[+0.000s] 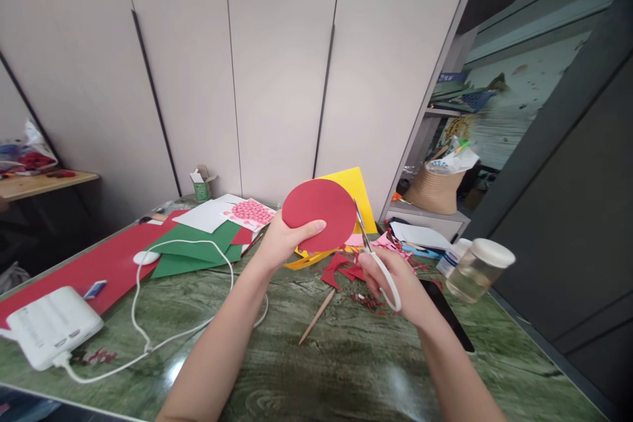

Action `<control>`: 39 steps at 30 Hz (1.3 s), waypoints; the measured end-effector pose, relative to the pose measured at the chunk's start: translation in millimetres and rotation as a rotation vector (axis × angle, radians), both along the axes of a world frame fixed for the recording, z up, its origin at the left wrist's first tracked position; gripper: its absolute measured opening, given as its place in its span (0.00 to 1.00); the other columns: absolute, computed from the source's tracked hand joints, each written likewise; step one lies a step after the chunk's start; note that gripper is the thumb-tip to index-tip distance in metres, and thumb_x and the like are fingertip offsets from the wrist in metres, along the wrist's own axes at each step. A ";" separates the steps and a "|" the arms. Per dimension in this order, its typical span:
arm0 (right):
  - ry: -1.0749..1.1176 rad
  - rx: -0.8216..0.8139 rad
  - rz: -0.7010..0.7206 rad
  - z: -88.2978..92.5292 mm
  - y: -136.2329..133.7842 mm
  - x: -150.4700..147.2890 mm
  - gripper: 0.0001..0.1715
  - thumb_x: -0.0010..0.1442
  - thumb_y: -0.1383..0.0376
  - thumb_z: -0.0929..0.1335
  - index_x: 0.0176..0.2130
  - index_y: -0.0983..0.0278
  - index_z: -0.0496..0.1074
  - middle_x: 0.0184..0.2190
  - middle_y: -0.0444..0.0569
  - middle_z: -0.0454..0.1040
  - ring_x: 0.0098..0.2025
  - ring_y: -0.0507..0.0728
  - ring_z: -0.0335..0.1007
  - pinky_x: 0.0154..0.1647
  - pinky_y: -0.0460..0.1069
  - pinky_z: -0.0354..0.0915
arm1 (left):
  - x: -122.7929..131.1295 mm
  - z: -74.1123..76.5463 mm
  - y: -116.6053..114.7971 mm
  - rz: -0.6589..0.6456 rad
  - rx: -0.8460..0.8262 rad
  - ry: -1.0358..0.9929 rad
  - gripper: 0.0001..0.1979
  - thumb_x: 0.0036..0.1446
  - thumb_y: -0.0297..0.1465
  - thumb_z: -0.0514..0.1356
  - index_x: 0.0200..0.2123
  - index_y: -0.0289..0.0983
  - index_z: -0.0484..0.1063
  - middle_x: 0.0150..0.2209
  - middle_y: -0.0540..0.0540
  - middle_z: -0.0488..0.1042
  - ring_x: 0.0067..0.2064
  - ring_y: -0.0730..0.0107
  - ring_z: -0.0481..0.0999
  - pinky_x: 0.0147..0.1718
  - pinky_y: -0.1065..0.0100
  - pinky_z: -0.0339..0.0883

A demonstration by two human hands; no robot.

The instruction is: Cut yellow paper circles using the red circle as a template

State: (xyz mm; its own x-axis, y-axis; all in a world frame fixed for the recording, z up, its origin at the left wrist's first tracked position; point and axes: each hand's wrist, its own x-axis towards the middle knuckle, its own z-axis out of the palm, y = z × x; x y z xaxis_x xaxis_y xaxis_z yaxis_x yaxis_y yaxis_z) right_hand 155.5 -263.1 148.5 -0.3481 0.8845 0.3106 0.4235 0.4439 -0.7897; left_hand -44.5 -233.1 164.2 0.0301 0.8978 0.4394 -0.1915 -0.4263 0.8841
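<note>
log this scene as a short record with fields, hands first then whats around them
left hand: left hand holds a red paper disc, thumb on its face
right hand: right hand grips white-handled scissors, blades at the disc's right edge
below the hands: red scraps, a pointed wooden stick
behind the disc: yellow sheet
left side: green sheets, white power bank with cable
right side: white-lidded jar
surface: green patterned table
</note>
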 end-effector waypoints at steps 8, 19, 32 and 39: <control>0.016 -0.034 -0.008 -0.6 0.3 -0.3 0.27 0.60 0.50 0.59 0.17 0.63 0.56 0.11 0.39 0.57 0.14 0.48 0.52 0.15 0.44 0.48 | -5.7 2.1 -1.0 -0.042 -0.012 0.006 0.19 0.42 0.33 0.66 0.40 0.37 0.72 0.40 0.43 0.76 0.38 0.62 0.76 0.32 0.67 0.72; 0.033 -0.094 0.015 -3.8 0.6 3.5 0.24 0.59 0.52 0.61 0.19 0.63 0.56 0.12 0.38 0.56 0.15 0.48 0.50 0.15 0.43 0.46 | -14.7 4.6 -1.3 -0.042 -0.013 0.079 0.19 0.43 0.34 0.65 0.40 0.37 0.72 0.37 0.43 0.76 0.32 0.65 0.76 0.28 0.69 0.71; -0.051 -0.161 0.050 3.0 0.3 8.1 0.26 0.58 0.48 0.60 0.20 0.62 0.55 0.12 0.39 0.57 0.15 0.48 0.51 0.15 0.44 0.47 | -22.1 -1.7 8.8 -0.142 -0.045 0.070 0.19 0.44 0.32 0.65 0.42 0.38 0.70 0.33 0.45 0.75 0.25 0.71 0.73 0.17 0.74 0.66; -0.147 -0.210 0.368 16.7 0.8 69.6 0.30 0.54 0.41 0.60 0.32 0.66 0.67 0.21 0.45 0.64 0.20 0.51 0.57 0.21 0.46 0.54 | -26.9 -9.1 22.1 -0.352 -0.130 0.071 0.15 0.44 0.33 0.65 0.37 0.34 0.73 0.22 0.47 0.73 0.16 0.74 0.68 0.10 0.75 0.60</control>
State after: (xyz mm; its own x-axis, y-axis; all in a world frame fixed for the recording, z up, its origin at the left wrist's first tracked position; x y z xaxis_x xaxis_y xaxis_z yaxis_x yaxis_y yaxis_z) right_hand 225.1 -262.3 165.2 -0.6786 0.7319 0.0614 0.3816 0.4228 -0.8219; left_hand -71.4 -211.1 155.1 0.3731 0.8751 0.3083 -0.2430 -0.2285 0.9427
